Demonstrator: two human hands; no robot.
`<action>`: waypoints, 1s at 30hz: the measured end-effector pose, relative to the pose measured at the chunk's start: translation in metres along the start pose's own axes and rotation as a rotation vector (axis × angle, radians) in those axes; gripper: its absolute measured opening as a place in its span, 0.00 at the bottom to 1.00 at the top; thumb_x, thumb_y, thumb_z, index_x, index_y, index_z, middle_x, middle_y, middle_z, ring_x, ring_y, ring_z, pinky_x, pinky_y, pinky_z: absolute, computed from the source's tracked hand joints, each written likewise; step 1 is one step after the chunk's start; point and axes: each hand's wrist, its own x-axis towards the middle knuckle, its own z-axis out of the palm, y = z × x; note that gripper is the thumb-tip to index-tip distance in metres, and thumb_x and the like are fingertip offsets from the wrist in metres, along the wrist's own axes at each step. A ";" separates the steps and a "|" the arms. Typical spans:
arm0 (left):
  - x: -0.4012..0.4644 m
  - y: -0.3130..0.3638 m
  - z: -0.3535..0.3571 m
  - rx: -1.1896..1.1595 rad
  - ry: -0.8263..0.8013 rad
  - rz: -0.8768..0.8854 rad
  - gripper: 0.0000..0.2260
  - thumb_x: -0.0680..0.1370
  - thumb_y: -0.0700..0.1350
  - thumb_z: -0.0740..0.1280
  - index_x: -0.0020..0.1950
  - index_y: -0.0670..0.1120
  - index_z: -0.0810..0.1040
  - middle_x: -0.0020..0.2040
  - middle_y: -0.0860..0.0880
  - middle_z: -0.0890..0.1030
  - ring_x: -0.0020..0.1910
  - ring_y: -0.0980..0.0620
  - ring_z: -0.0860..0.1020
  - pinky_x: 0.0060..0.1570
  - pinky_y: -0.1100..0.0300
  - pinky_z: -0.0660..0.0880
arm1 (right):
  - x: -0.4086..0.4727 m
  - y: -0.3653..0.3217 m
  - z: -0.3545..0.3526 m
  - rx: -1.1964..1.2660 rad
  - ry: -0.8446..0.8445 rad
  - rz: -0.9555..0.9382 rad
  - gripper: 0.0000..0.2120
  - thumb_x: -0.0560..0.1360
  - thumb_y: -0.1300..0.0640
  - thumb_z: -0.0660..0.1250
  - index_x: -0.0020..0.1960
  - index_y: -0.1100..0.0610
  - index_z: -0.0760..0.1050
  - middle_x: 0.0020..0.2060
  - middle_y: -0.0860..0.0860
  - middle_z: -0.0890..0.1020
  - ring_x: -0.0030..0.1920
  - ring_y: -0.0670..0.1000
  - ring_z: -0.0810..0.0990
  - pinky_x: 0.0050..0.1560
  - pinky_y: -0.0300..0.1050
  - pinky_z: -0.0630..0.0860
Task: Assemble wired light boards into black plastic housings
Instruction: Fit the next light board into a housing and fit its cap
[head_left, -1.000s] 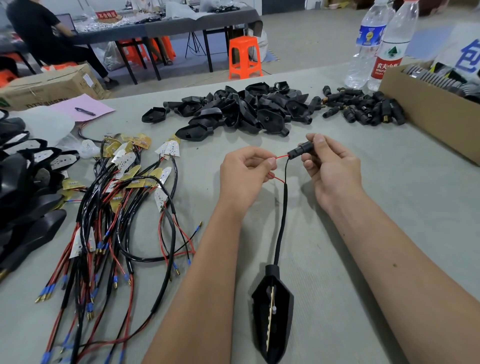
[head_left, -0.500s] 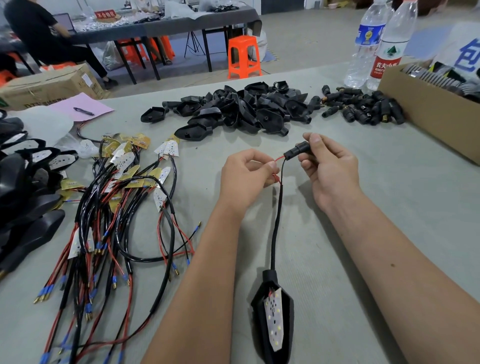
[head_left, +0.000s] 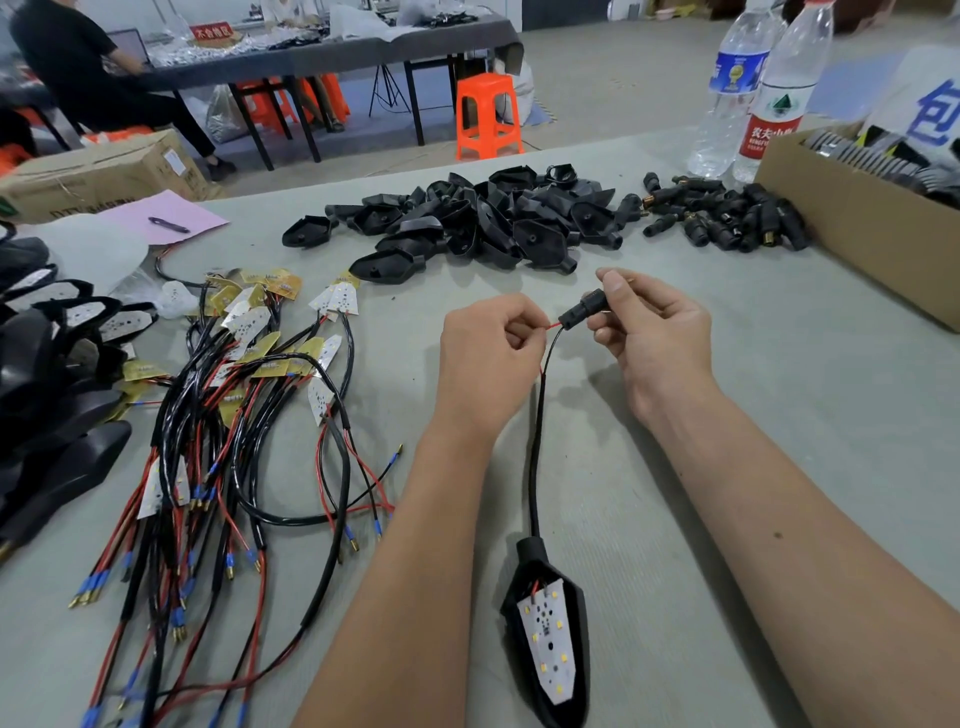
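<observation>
1. Black plastic housing (head_left: 582, 670) lies near the front edge of the table (head_left: 779, 467), between the two forearms, open side up, with a white light board (head_left: 548, 642) seated inside it and its small LEDs facing up.
2. A black cable (head_left: 535, 457) leaves the narrow end of the housing and runs up toward the middle of the table, to both hands.
3. Left hand (head_left: 485, 358): fingers curled shut, thumb and forefinger pinching a thin red wire (head_left: 553, 326) that comes out at the cable's end.
4. Right hand (head_left: 657, 332): fingers closed around a small black connector sleeve (head_left: 582, 310), held just beside the left hand; the red wire enters its near end.
5. Toward the left edge of the table lies a tangle of wired boards (head_left: 249, 415), red and black leads with blue-sleeved tips.
6. At the far left edge, assembled housings (head_left: 57, 364) are heaped together.
7. Along the far edge sits a pile of empty housings (head_left: 467, 223), with a smaller heap of black sleeves (head_left: 727, 218) just beside it.
8. Far right corner: a cardboard box (head_left: 857, 223), with two water bottles (head_left: 753, 93) touching each other behind it.
</observation>
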 end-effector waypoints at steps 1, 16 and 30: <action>0.000 0.000 0.000 0.007 -0.007 0.014 0.07 0.73 0.33 0.72 0.42 0.45 0.85 0.33 0.49 0.81 0.32 0.55 0.75 0.38 0.58 0.78 | 0.000 0.000 0.000 -0.016 -0.013 -0.006 0.03 0.78 0.62 0.73 0.51 0.59 0.85 0.37 0.56 0.85 0.31 0.48 0.80 0.34 0.37 0.78; -0.003 0.002 -0.003 -0.305 -0.142 -0.319 0.05 0.79 0.33 0.69 0.46 0.39 0.83 0.38 0.44 0.86 0.36 0.49 0.85 0.39 0.61 0.81 | 0.002 0.001 -0.001 0.034 0.007 0.011 0.06 0.74 0.61 0.78 0.43 0.60 0.82 0.34 0.52 0.85 0.31 0.47 0.79 0.36 0.36 0.77; -0.001 0.000 -0.013 -0.656 -0.271 -0.491 0.07 0.77 0.33 0.72 0.54 0.39 0.84 0.47 0.40 0.87 0.44 0.42 0.87 0.50 0.56 0.83 | -0.001 -0.004 0.000 0.112 0.036 0.025 0.11 0.76 0.63 0.75 0.38 0.56 0.77 0.32 0.51 0.83 0.30 0.47 0.80 0.35 0.36 0.78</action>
